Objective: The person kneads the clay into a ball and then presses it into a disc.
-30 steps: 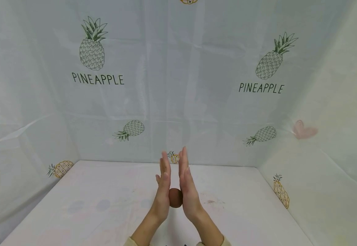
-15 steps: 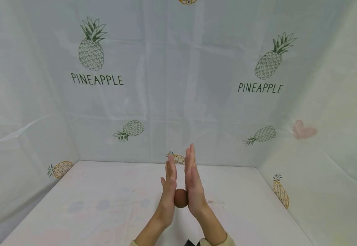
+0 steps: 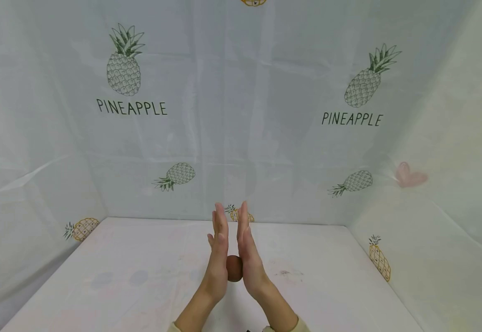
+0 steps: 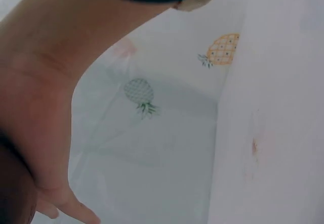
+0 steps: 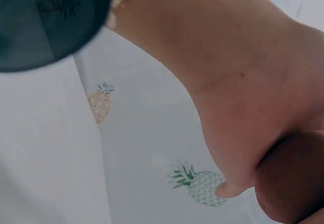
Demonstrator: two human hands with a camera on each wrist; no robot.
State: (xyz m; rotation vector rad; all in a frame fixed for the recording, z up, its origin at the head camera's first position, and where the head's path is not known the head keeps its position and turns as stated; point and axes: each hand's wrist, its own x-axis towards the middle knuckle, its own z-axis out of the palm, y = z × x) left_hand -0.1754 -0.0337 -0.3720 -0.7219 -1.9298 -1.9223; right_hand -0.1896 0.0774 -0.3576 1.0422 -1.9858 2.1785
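Between my upright palms sits a smooth brown ball, near the heels of both hands. My left hand presses it from one side with straight fingers pointing up and away. From the other side my right hand presses it, its fingers also straight. The fingertips stand apart, with a narrow gap between the hands. The left wrist view shows the right hand across from it, the ball cut off at the corner. In the right wrist view the left hand lies against the ball.
Beneath the hands is a white table with faint coloured stains and a small brownish smudge to the right. A pale sheet printed with pineapples hangs behind the table and along both sides.
Both hands shifted right with the ball between them, then back left. The right hand's fingertips rose above the left's, then came down level with them. The ball stays between the palms.
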